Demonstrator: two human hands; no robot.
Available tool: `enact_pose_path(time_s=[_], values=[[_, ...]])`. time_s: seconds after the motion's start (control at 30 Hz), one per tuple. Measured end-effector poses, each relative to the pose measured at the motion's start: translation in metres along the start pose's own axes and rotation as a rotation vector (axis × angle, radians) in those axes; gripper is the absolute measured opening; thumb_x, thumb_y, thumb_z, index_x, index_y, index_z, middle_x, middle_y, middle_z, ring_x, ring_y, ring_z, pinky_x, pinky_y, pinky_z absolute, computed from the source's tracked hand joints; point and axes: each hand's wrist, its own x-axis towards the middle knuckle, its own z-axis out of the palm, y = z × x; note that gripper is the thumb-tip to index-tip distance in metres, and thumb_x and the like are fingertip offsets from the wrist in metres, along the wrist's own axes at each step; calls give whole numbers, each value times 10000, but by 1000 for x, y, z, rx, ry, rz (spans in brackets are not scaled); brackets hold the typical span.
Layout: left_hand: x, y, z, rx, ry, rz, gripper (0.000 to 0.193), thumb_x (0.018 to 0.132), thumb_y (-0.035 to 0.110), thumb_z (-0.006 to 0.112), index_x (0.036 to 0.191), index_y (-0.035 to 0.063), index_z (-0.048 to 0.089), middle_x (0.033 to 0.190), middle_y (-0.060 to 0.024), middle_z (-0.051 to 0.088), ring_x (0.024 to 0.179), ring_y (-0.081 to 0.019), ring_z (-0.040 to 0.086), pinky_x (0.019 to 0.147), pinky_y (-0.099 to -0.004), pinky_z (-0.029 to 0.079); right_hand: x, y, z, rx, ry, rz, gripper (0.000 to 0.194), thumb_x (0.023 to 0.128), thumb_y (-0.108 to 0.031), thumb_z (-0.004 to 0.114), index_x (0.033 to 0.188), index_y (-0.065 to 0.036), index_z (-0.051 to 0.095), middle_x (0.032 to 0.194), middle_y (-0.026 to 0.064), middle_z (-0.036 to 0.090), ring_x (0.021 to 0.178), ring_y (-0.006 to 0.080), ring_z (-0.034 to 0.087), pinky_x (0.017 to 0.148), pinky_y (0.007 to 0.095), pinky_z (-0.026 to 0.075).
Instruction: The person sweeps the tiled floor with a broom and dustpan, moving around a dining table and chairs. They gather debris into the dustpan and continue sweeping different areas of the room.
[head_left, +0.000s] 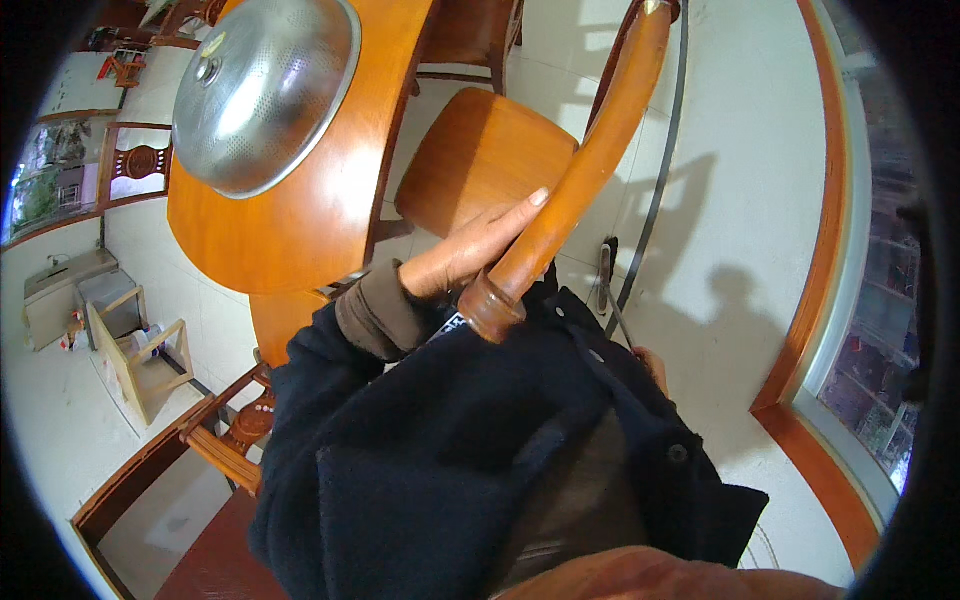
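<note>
My left hand (480, 244) holds the curved wooden top rail of a chair (600, 172); the thumb lies along its side and the other fingers are hidden. The rail slants from my chest towards the top of the view, above the chair's wooden seat (484, 161). Partly hidden by my dark jacket, my right hand (652, 367) is closed around a thin handle (620, 316). That handle runs to a narrow broom or brush head (604, 277) with dark bristles, low beside the wall, between the chair and the wall.
A perforated metal dome cover (270, 97) sits on a rounded wooden table (300, 240) at the left. Another chair (465, 34) stands at the top, and a carved chair back (251, 424) at the lower left. A wood-framed window (821, 225) lines the wall at the right.
</note>
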Motion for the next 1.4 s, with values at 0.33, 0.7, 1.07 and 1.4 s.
enact_pose_path(time_s=[0.33,0.7,1.07,1.4], values=[[-62,66,-79,-166,67,-74,496,924,477,330,948,31,546,657,-42,554,538,-78,535,463,-174,447,67,-26,50,220,40,25,147,834,-138,460,814,-2,513,691,26,512,555,76,487,448,155,382],[-71,57,-104,-328,236,58,515,798,357,640,1133,9,462,837,-83,568,638,-111,567,522,-177,462,130,-62,44,584,36,362,104,837,-128,467,796,-33,460,654,11,485,537,76,496,416,167,393],[-40,8,-182,-325,215,138,445,883,369,486,1141,10,435,862,-88,524,670,-161,517,613,-244,447,145,-88,86,575,58,356,106,823,-80,478,718,-86,461,568,-2,490,448,97,473,366,202,352],[-13,25,-163,-97,403,-66,526,913,518,305,994,37,502,729,-73,542,630,-162,532,569,-271,453,124,-199,64,362,-49,270,131,804,-157,540,716,-101,460,560,-6,474,448,96,411,405,239,310]])
